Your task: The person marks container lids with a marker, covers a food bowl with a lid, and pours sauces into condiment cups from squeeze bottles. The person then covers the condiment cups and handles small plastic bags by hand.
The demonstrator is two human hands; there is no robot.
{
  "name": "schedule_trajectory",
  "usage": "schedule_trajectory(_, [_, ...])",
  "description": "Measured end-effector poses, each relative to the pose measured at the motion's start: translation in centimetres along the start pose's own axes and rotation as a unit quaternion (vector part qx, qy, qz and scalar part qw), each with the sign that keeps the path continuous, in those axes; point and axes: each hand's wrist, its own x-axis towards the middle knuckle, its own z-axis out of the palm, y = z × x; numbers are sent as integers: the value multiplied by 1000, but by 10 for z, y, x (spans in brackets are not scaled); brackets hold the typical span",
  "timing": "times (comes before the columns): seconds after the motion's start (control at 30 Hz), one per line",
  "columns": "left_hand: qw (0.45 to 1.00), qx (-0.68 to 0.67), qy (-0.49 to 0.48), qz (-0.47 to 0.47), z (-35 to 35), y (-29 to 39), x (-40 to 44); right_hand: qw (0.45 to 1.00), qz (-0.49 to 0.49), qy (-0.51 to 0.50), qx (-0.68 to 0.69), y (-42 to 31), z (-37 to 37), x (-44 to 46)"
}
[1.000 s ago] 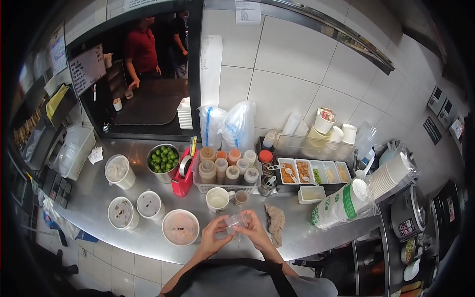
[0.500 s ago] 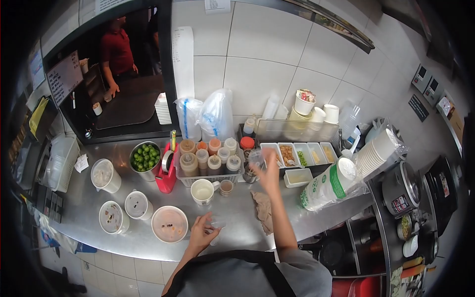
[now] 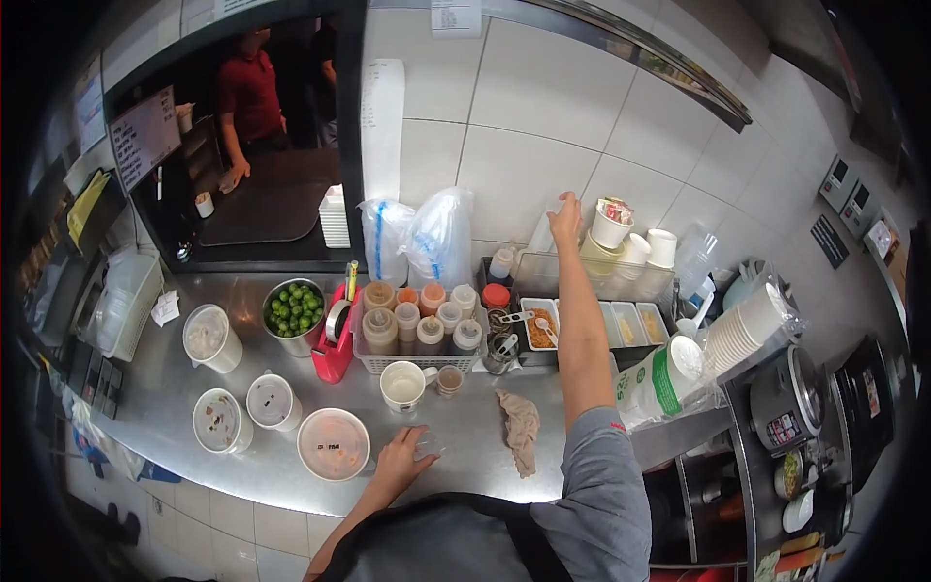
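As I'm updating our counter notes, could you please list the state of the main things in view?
Left hand: holding a clear plastic container
Right hand: raised, grip unclear
Large white bowl: lidded
Metal pot: uncovered, full of green fruit
White mug: upright, uncovered
Brown cloth: crumpled
Squeeze bottles: upright in basket

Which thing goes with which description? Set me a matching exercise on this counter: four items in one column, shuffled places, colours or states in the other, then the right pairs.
Column one:
1. left hand
2. right hand
3. tape dispenser
4. cloth

Column two:
A. red, beside the green fruit
B. crumpled on the metal counter
C. at a small clear cup
D. raised in front of the tiled wall

Right pairs: 1-C, 2-D, 3-A, 4-B
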Motion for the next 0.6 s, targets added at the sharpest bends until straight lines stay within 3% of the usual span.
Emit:
schedule_trajectory(0.17, [998,36,15,51,5,-5,6,999,22,-47,-16,11,14,8])
schedule_trajectory(0.3, [1000,-7,-7,28,2,2,8,997,38,-61,0,20,19,12])
schedule_trajectory(0.4, [1000,-1,-5,26,8,-5,9,994,55,-61,-65,13,11,6])
schedule_trajectory(0.5, [999,21,-4,24,11,-10,13,990,-59,104,-77,-20,-1,-21])
schedule_trajectory(0.57, [999,43,0,32,12,-13,17,990,-141,-6,31,-45,-14,-46])
schedule_trajectory(0.6, [997,52,13,49,12,-14,19,975,-169,-120,82,-51,-14,-62])
